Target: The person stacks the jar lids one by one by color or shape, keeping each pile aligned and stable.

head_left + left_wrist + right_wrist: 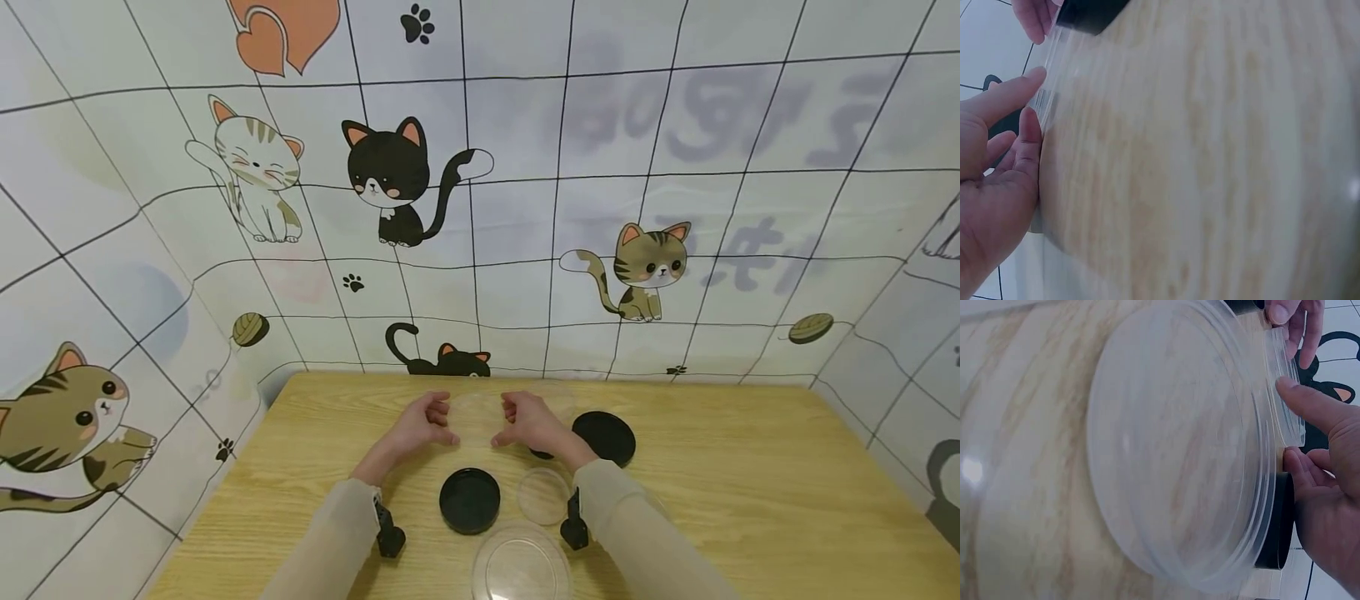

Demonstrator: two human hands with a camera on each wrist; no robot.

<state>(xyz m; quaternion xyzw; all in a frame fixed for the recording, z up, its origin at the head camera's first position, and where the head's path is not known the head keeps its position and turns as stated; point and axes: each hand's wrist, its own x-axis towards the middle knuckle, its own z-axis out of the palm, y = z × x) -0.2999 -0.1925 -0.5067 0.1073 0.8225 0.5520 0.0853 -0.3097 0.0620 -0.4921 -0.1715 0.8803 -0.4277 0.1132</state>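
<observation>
At the far side of the wooden table, a shallow clear round plastic lid (477, 419) lies between my two hands. My left hand (422, 425) holds its left edge, thumb toward me and the other fingers bent behind. From the opposite side my right hand (531, 423) holds the same lid in a like grip. In the right wrist view, the right thumb overlaps the side of that clear lid (1284, 394). A black round lid (469, 501) and a small clear disc (543, 496) lie nearer to me. Part of a black piece (542, 455) is hidden beneath the right wrist.
A larger clear round lid (521, 567) lies at the front of the table (750, 500). Right of the right hand rests a black lid (603, 438), with a faint clear piece (558, 400) behind that hand. A cat-patterned wall sheet (517, 217) stands behind the table.
</observation>
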